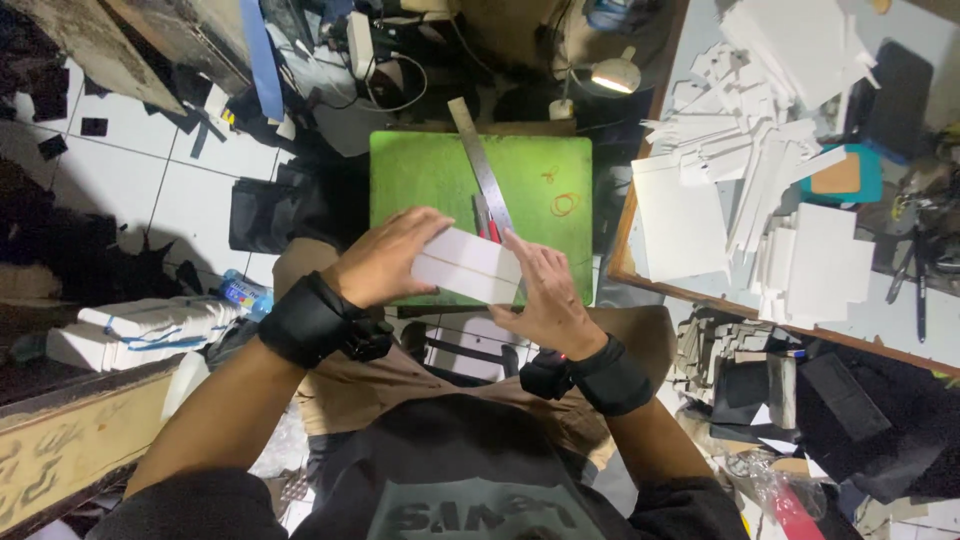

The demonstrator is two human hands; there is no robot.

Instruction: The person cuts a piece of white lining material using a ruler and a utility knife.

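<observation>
Both hands grip a white rectangular block [468, 266] over the near edge of the green cutting mat [430, 170]: left hand [385, 258] closed around its left end, right hand [545, 295] around its right, long axis left-right.

Matt white board [468, 265]; metal ruler [483, 170]

The white board stack [468, 265] hides part of the red-handled cutter [487, 226], and the desk [905, 345] runs off the right edge.

Two hands [385, 258], one green mat [430, 170], one steel ruler [482, 165], one lamp [615, 75].
</observation>
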